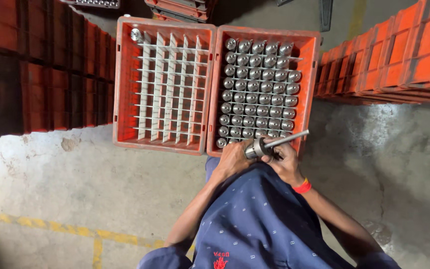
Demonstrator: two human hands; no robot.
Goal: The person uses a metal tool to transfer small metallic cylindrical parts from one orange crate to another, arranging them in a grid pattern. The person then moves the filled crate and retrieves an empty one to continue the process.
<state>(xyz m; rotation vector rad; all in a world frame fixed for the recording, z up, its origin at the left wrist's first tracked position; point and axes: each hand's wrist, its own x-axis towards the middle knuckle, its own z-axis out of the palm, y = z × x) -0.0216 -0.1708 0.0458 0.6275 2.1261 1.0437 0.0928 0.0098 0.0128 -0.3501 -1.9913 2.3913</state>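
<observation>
so the left hand (232, 160) is wrapped around a short metal cylinder (255, 149), fingers closed on it, held just over the near edge of the right-hand orange crate (312, 74). the right hand (285, 162) is closed around the lower end of a thin metal rod (287, 139) that sticks out of the cylinder's end and angles up to the right. there's a red band (302, 187) on that wrist. the crate under the hands is packed with rows of the same shiny cylinders (258, 89) standing on end. right beside it, touching, sits another orange crate (125, 84) with a white divider grid (167, 89), and only one cylinder (136, 34) in its far left corner slot. more orange crates (399, 55) are stacked off to the right on the concrete floor (51, 189).
</observation>
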